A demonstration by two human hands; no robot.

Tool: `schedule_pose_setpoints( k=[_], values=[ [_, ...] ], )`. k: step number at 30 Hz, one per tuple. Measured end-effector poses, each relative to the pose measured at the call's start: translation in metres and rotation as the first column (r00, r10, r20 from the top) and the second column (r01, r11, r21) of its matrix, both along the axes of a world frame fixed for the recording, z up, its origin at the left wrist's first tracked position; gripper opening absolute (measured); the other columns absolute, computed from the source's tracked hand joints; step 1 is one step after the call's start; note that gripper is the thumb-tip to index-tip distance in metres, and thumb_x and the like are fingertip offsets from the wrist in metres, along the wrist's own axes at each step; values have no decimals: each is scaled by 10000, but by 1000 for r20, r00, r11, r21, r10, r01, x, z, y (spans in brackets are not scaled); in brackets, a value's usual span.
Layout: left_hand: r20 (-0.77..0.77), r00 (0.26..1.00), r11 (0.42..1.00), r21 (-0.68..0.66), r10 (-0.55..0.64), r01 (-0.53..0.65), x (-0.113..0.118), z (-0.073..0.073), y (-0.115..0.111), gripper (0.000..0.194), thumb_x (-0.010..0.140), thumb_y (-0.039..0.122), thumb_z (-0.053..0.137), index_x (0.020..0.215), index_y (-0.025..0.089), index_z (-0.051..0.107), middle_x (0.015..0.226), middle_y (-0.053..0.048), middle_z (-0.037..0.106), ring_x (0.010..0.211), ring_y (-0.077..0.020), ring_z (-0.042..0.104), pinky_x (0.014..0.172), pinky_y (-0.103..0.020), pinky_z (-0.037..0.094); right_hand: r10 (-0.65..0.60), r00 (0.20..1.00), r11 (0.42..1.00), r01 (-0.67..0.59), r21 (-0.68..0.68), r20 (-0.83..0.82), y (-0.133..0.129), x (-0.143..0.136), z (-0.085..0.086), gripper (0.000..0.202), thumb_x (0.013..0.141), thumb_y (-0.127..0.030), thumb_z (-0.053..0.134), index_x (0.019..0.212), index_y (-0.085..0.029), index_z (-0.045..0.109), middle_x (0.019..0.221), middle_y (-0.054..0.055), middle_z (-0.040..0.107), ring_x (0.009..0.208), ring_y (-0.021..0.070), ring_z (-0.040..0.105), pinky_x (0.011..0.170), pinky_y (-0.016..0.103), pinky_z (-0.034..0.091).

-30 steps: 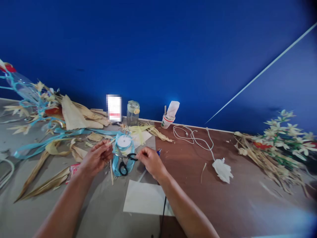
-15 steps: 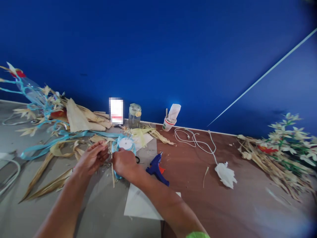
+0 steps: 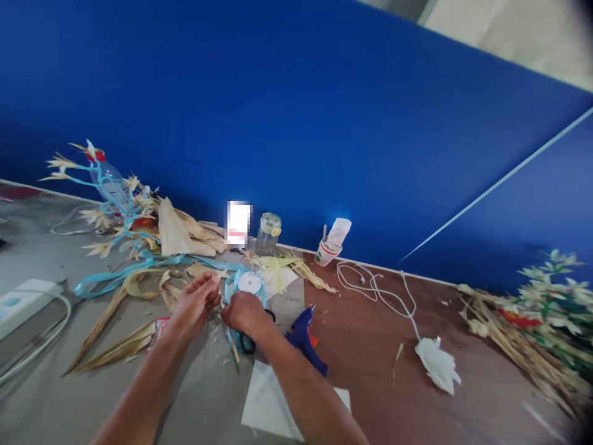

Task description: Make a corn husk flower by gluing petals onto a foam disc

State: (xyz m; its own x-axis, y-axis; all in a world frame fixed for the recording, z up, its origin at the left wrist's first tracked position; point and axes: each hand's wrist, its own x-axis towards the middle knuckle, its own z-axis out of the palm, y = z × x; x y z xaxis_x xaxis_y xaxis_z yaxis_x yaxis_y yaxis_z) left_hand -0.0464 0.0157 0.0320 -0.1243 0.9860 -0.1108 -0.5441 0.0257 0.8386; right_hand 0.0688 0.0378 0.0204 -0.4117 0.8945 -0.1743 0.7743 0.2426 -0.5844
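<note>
My left hand is closed in a pinch over the grey part of the table. A small pale bit shows at its fingertips, too small to name. Close beside it, my right hand is curled shut, its fingertips turned away and what they hold hidden. Below the right hand a thin straw-coloured stick slants down; whether the hand grips it I cannot tell. Just behind that hand is a white-centred spool with light blue ribbon trailing left. Black scissor handles show partly under the right wrist.
A blue glue gun lies right of my right forearm, with white paper under that arm. Dried husks, a glass jar, a paper cup, a white cord and a white power strip lie around.
The view has tilted, so everything sits lower and further right. Both hands stay close together; the stick below them slants more, and more of the scissor handles shows.
</note>
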Motion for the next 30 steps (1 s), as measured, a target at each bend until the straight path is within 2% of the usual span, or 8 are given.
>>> schedule_pose_setpoints(
  k=[3,7,11,14,18,22,24,30],
  values=[
    [13,1000,1000,-8,3,-3,0,2,-2,210,683,239,706,641,150,520,488,87,336,404,-22,259,385,-159,235,73,996,997,-73,3,44,1,20,10,162,669,-224,563,512,-192,588,540,59,626,615,196,598,516,258,378],
    [97,995,999,-33,6,-2,0,3,-3,226,655,217,724,662,157,506,499,90,355,410,-24,289,401,-150,269,158,974,983,-172,-72,-163,-4,49,19,277,630,-160,553,386,-197,426,343,-49,408,392,88,390,417,217,262],
    [149,988,999,1,-51,51,2,3,-5,223,663,227,718,671,158,506,495,97,337,400,-20,259,398,-143,257,-82,909,952,-50,-302,-409,-7,74,21,100,641,-160,529,551,-200,506,373,-57,488,353,87,421,391,208,278],
    [132,986,995,3,-98,99,9,3,-7,232,656,254,728,672,155,519,490,100,326,395,-18,249,391,-144,240,-346,718,880,26,-474,-604,-9,78,21,222,567,-140,558,771,-199,494,516,-69,569,364,91,478,401,209,344],
    [57,990,991,-16,-129,130,23,3,-12,246,642,288,740,665,150,538,477,100,320,389,-20,241,389,-154,230,-465,441,856,2,-518,-767,-13,69,18,373,538,-153,588,897,-190,491,584,-92,528,394,60,471,403,179,334],
    [-29,990,990,-11,-141,141,32,3,-15,264,647,326,738,656,145,546,484,87,358,396,-25,262,395,-164,219,-431,524,865,9,-502,-734,-20,59,16,204,676,-321,579,803,-160,578,472,-103,375,340,48,364,365,186,256],
    [-62,986,988,-10,-152,152,33,2,-16,269,659,348,726,659,149,544,500,77,391,404,-30,281,401,-169,215,-382,584,894,37,-446,-717,-22,56,17,268,747,-411,524,728,-154,595,446,-99,325,318,44,316,353,194,229],
    [-138,979,988,21,-149,153,33,-3,-14,288,650,398,712,665,154,559,500,74,411,403,-42,301,411,-182,221,-244,655,955,34,-295,-715,-25,51,17,276,782,-303,482,1029,-201,552,536,-69,491,368,86,457,385,200,337]
  ],
)
